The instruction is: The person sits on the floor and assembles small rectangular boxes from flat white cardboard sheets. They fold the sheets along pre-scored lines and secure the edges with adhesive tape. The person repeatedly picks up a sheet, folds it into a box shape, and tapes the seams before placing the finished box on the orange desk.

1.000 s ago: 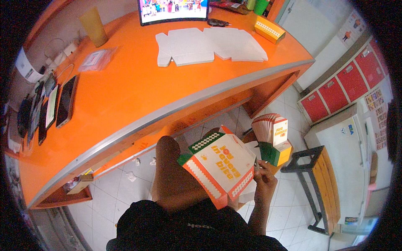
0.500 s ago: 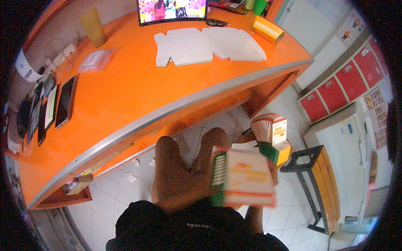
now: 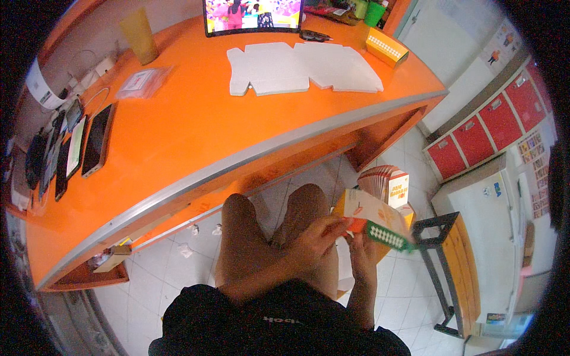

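In front of my knees, to the right, a small carton box (image 3: 380, 212) is tilted, with a white printed face, a green side patterned in white, and an orange-red end. My left hand (image 3: 320, 238) pinches that end, fingers closed. Close beside it, my right hand (image 3: 363, 256) grips the same end from below, its fingertips partly hidden. Just behind the box stands a fanned stack of cartons (image 3: 399, 188), white and red, partly covered by it.
White flat carton blanks (image 3: 303, 70) lie on the orange counter (image 3: 178, 113), near a screen (image 3: 254, 16) and a yellow box (image 3: 386, 47). Phones (image 3: 95, 142) are at the left. A wooden bench (image 3: 460, 261) stands to the right, before a white fridge (image 3: 484, 202).
The carton has moved up and right, turning so its green side faces me instead of left. My left hand has come up to its orange-red end.
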Demonstrator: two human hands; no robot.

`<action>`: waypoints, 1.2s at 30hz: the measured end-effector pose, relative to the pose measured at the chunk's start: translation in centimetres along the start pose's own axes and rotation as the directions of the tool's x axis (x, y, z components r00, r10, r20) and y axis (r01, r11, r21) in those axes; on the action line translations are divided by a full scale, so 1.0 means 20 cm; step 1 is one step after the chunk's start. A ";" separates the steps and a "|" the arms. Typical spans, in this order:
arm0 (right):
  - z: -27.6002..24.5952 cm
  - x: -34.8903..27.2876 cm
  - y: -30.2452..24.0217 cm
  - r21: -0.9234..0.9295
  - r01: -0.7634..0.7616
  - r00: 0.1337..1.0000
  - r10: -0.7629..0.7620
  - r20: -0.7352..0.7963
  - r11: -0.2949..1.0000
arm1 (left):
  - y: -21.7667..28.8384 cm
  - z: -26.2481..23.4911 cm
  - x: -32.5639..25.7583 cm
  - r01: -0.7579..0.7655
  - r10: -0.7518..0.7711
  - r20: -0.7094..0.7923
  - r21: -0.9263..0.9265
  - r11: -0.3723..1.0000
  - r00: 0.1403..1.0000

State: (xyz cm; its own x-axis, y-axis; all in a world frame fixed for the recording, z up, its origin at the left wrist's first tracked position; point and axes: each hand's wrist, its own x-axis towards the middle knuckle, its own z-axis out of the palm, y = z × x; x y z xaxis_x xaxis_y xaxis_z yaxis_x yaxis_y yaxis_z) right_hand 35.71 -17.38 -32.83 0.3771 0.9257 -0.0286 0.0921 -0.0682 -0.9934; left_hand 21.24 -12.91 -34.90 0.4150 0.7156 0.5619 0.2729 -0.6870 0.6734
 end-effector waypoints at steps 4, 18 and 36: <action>0.04 0.03 -0.09 0.151 0.029 0.992 -0.010 -0.123 0.988 | 0.02 -0.02 0.01 0.046 -0.053 -0.032 -0.191 0.981 0.998; -0.05 -0.09 0.29 -0.827 0.207 0.924 -0.383 -0.012 0.523 | 0.05 -0.07 0.09 0.225 -0.273 -0.035 -0.467 0.855 0.961; -0.17 -0.11 0.27 -0.933 0.221 0.939 -0.320 0.125 0.285 | 0.13 -0.14 0.10 0.195 -0.211 -0.032 -0.268 0.943 0.977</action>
State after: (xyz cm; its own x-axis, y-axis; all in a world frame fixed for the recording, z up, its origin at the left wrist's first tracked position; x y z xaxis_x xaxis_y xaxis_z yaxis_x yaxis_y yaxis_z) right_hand 38.55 -20.99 -37.69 0.2098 0.9378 0.2766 0.9691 -0.1619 -0.1860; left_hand 20.30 -12.90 -30.57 0.3198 0.8482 0.4223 0.1054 -0.4748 0.8738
